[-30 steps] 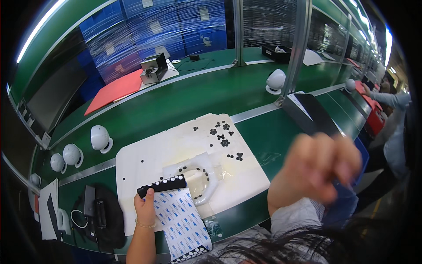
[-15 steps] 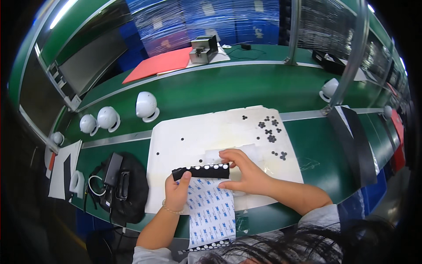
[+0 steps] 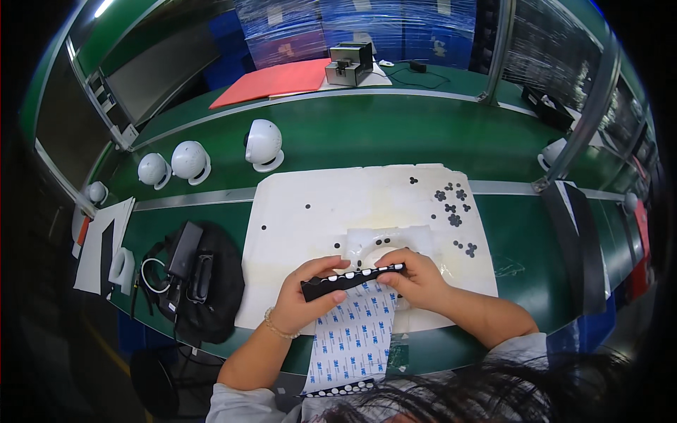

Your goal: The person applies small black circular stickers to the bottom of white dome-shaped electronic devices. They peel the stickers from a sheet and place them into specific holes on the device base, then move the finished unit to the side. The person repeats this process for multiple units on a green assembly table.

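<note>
Both hands (image 3: 302, 296) (image 3: 421, 282) pinching sticker sheet (image 3: 352, 335), partly hiding translucent pad (image 3: 359, 240), black bag (image 3: 227, 289) leftward

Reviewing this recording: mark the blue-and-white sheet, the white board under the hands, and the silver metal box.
Blue-and-white sheet (image 3: 351, 337): head view, middle of its printed face.
White board (image 3: 296, 240): head view, bare left part.
Silver metal box (image 3: 348, 66): head view, around the middle of its front.

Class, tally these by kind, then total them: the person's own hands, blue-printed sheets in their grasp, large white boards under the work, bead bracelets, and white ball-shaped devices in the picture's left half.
Hands: 2
Blue-printed sheet: 1
Large white board: 1
Bead bracelet: 1
White ball-shaped devices: 4
Total: 9
</note>
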The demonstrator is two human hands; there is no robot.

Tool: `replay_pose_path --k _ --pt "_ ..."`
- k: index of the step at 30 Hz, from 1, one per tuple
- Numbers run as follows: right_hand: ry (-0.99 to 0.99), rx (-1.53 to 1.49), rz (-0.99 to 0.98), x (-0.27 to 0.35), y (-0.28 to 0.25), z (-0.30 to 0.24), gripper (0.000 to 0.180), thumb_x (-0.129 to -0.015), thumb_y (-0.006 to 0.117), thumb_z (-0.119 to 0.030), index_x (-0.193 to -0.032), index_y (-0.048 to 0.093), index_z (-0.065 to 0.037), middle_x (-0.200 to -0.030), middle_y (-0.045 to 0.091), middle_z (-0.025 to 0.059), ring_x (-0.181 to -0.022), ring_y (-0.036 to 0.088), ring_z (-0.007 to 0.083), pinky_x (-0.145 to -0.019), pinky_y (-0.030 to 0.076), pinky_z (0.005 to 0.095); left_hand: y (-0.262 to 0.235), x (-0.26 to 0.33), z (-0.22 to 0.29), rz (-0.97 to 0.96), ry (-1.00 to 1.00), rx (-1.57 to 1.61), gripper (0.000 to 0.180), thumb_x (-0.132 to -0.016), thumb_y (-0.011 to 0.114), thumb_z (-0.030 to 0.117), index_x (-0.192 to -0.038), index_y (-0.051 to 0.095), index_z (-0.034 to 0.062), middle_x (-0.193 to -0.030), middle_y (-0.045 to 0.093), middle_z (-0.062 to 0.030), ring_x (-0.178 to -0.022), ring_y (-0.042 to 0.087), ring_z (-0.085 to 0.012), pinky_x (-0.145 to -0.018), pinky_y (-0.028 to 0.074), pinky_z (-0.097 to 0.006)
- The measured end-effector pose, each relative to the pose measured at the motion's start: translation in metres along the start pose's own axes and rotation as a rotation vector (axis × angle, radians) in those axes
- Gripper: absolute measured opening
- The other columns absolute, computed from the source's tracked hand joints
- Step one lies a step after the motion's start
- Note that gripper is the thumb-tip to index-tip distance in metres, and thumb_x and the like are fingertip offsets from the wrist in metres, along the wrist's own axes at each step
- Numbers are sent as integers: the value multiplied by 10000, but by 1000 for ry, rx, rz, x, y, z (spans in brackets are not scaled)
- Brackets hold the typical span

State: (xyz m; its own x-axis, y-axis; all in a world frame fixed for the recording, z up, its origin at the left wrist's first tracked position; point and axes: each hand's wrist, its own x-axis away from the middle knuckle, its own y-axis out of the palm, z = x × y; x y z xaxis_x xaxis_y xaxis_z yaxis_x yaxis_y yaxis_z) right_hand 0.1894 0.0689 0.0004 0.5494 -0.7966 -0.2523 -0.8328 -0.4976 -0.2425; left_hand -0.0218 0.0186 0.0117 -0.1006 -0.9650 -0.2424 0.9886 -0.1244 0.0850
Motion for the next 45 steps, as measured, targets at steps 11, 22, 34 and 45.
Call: replay_pose_path --k 11,22,34,45 --pt "-55 195 -61 -1 -6 2 204 -824 595 -221 -933 603 -49 -738 624 91 -669 601 178 -581 452 267 -11 7 -19 12 80 -164 139 -743 669 16 -880 660 -1 -754 625 -59 -648 543 -76 -561 413 -199" --pt "-121 -261 -185 -52 -40 20 424 -882 478 -358 -1161 515 -41 -1130 529 153 -1075 490 245 -906 373 339 -12 4 -6 -171 66 -171 168 -709 635 -74 -865 649 -14 -801 636 -112 -733 593 -170 -647 464 -267" --pt "-140 1017 -96 -275 61 100 618 -827 467 -502 -1254 420 -59 -1280 433 161 -1194 378 323 -988 277 420 -18 4 -10 -148 -32 -174 190 -762 626 -8 -950 643 10 -760 624 -82 -670 563 -132 -620 433 -242" --pt "-126 432 303 -166 -39 -2 202 -811 598 -198 -915 583 -25 -796 607 73 -683 571 166 -633 448 294 -9 12 4 -363 -3 -314 193 -780 644 187 -941 660 82 -722 625 -87 -558 532 -152 -529 417 -250"
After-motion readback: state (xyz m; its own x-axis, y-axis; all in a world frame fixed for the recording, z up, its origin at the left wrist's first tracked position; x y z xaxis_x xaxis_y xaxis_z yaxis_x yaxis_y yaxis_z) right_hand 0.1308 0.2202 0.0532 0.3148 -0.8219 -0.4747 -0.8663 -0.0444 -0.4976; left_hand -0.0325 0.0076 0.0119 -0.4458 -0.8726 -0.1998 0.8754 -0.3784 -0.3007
